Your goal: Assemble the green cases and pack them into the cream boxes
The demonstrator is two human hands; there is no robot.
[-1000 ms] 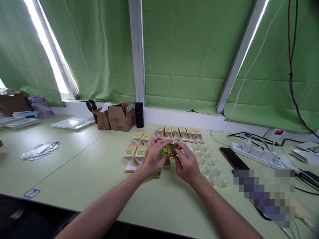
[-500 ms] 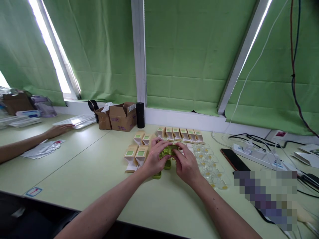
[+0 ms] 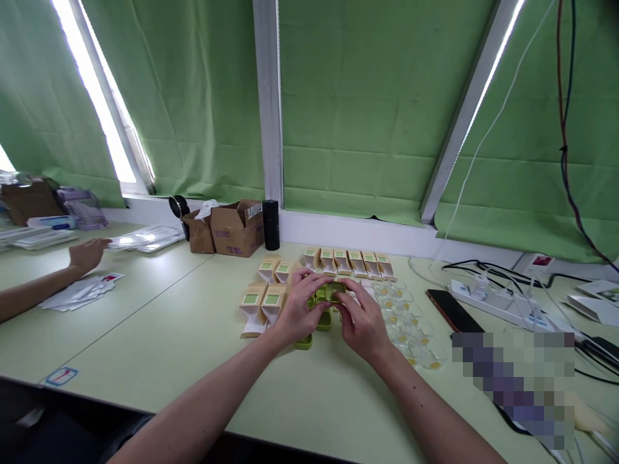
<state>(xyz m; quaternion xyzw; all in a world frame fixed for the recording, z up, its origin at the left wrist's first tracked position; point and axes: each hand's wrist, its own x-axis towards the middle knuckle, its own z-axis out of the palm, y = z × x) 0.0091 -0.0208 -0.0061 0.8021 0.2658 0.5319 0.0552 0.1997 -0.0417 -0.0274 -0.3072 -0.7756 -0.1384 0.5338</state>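
My left hand (image 3: 300,309) and my right hand (image 3: 362,319) meet over the table, fingers pinched on a small green case (image 3: 331,291) held between them. More green cases (image 3: 323,320) lie under and beside the hands, one at the near left (image 3: 304,342). Tan cartons with green labels (image 3: 261,301) stand to the left, and a row of them (image 3: 349,260) stands behind. Clear blister trays with yellow dots (image 3: 409,322) lie to the right of my right hand.
Two brown cardboard boxes (image 3: 232,227) and a black cylinder (image 3: 271,224) stand at the back. A phone (image 3: 449,309), a power strip (image 3: 488,298) and cables lie on the right. At far left another person's hand (image 3: 87,253) rests near flat packets (image 3: 80,291).
My hands stay on the green case with only slight finger shifts. The other person's arm came in from the left, reached toward the plastic sheets, then drew back a little.
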